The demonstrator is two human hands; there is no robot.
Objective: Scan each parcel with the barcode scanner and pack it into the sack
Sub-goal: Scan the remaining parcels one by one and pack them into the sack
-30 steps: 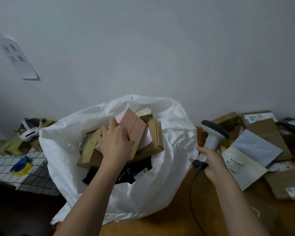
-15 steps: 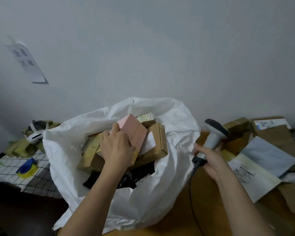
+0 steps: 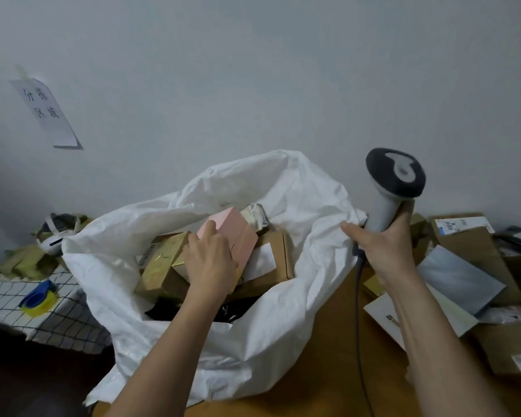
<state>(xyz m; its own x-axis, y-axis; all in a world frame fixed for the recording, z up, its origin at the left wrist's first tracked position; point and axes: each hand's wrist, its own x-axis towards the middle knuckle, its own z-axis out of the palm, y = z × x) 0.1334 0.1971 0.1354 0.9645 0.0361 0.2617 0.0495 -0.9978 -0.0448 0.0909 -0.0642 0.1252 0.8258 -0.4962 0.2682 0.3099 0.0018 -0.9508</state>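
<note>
- Head view, centre of the frame: my left hand lies on the pink box inside the white sack, fingers curled over the box's near edge, thumb hidden from me.
- The pink box stands tilted on top of the other parcels in the sack: a gold-wrapped box to its left, a brown carton with a white label to its right, and a small crumpled packet just behind it.
- The sack's mouth gapes wide, its rim folded outward, and it fills the middle of the frame.
- Right of centre: my right hand is clamped round the handle of the barcode scanner, whose dark head is raised toward the upper right, above the sack's rim. Its cable drops toward the wooden table.
- Right edge: unpacked parcels lie in a heap, among them a grey mailer and a brown carton.
- Upper left: a paper sign is stuck on the wall.
- Lower left: a roll of yellow tape in a blue dispenser sits on a checked cloth.
</note>
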